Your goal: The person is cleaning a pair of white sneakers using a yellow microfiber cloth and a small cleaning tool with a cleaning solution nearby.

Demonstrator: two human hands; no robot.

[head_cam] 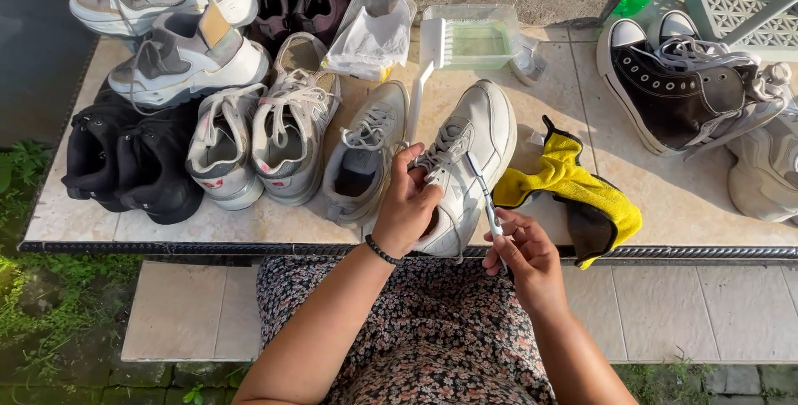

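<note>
My left hand (407,206) grips the tongue and opening of a white sneaker (474,147) lying on the tiled ledge (665,197). My right hand (524,251) holds a thin toothbrush (482,189), its head touching the sneaker's laces area. The matching white sneaker (366,152) lies just left of it. A white long-handled scrub brush (424,73) rests between the two shoes, its head near a clear plastic tub (478,39) of water.
A yellow and grey cloth (582,193) lies right of the sneaker. Black high-top shoes (682,89) and a beige shoe (765,172) are at right. Several grey, white and black shoes (208,114) crowd the left. A plastic bag container (371,35) stands behind.
</note>
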